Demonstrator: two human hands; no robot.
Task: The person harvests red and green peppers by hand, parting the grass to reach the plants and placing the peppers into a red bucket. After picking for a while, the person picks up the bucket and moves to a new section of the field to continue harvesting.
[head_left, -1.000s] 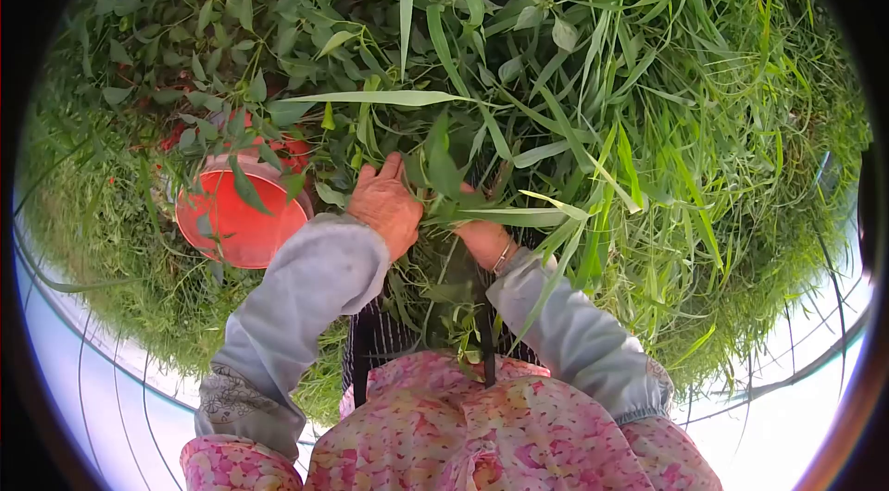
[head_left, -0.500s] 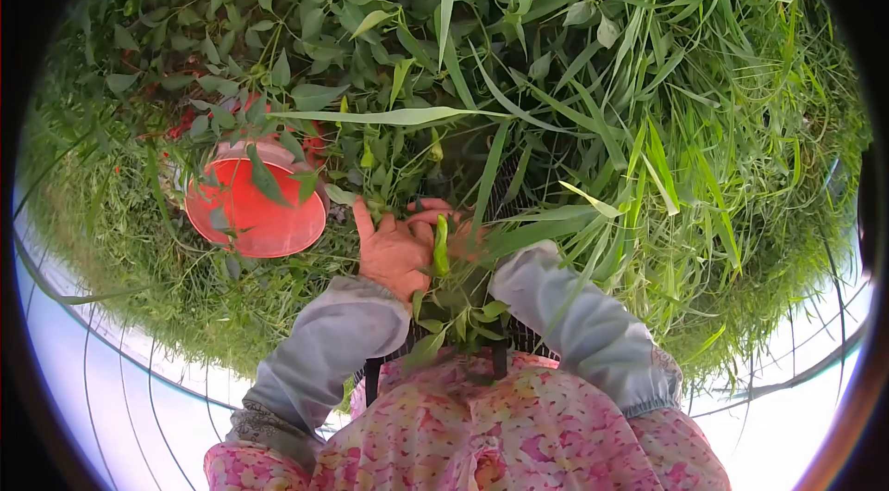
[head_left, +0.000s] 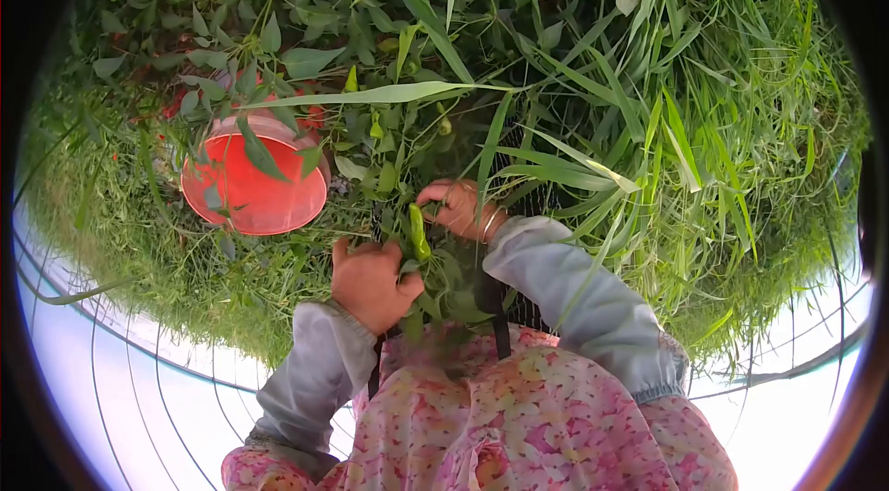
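Observation:
A light green pepper stands out among the leaves in front of me, between my two hands. Bent at the fingers, my left hand is at the lower left of the pepper, against the pepper plant's leaves. What its fingers close on is hidden. My right hand, with a band at the wrist, is by the pepper's upper end. Its thumb and fingers are pinched together there; I cannot make out what is between them. Smaller green peppers hang on the plant further off.
A red bucket leans at the left, its mouth towards me, with leaves hanging across it. Tall grass crowds the right side, and one long blade crosses above my hands. Dark netting lies below my right forearm.
My hands have drawn apart: the left has moved down and slightly left, the right a little up. The pepper, now between them, has shifted slightly left in view.

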